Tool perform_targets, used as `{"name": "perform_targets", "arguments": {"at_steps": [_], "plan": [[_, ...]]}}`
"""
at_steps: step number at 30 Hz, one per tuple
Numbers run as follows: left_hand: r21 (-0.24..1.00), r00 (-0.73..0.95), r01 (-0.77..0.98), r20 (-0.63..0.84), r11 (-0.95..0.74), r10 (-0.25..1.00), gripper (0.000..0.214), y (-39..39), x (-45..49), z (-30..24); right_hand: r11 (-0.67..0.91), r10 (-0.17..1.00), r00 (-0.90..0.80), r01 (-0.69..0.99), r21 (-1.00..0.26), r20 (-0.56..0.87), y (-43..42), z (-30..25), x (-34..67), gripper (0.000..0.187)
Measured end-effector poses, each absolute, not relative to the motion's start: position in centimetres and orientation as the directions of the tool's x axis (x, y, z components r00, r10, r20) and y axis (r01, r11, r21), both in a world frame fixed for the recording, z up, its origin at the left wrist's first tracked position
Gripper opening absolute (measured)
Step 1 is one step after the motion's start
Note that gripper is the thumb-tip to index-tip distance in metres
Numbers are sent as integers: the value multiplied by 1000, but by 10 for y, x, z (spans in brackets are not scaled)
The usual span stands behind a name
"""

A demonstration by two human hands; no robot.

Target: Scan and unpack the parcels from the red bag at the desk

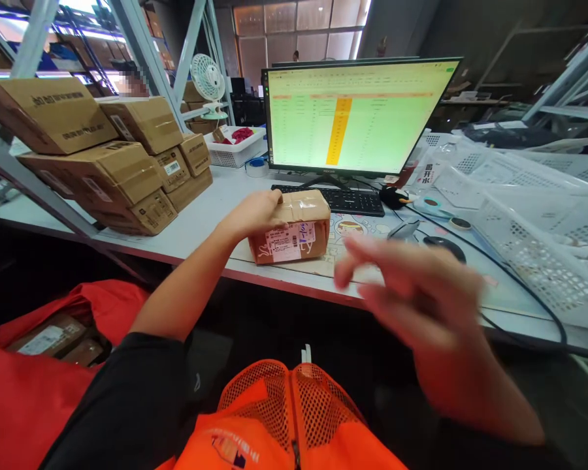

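A small brown cardboard box [318, 245] sits near the front edge of the desk, with a printed white label and purple handwriting on its front side. My left hand [257, 214] grips its left end, fingers over the top and side. To the right of the box my right hand [411, 281] is in the air above the desk edge, blurred by motion, with its fingers bent and apart and nothing visible in them. A computer mouse [443, 248] and a grey scanner-like device [404, 230] lie beyond that hand, both partly covered by it.
Taped cartons [112, 166] are stacked on the left. Behind the box stand a keyboard [357, 201] and a lit monitor [353, 117]. White plastic baskets [543, 228] crowd the right side, with a black cable along the desk. A red bag [112, 303] with parcels is at lower left.
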State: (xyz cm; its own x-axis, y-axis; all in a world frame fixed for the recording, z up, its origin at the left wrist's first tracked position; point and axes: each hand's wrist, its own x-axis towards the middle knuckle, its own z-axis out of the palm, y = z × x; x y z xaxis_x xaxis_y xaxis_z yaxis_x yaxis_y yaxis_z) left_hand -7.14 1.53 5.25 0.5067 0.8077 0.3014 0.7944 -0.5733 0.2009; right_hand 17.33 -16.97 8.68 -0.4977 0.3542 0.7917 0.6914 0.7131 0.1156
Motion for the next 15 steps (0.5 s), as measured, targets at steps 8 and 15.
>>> {"name": "perform_targets", "arguments": {"at_steps": [8, 15], "plan": [[-47, 673, 712, 327, -700, 663, 56, 1, -58, 55, 478, 828, -501, 397, -784, 252, 12, 65, 190, 45], [-19, 569, 724, 581, -690, 581, 29, -11, -49, -8, 346, 911, -380, 494, -798, 161, 43, 43, 197, 46]]}}
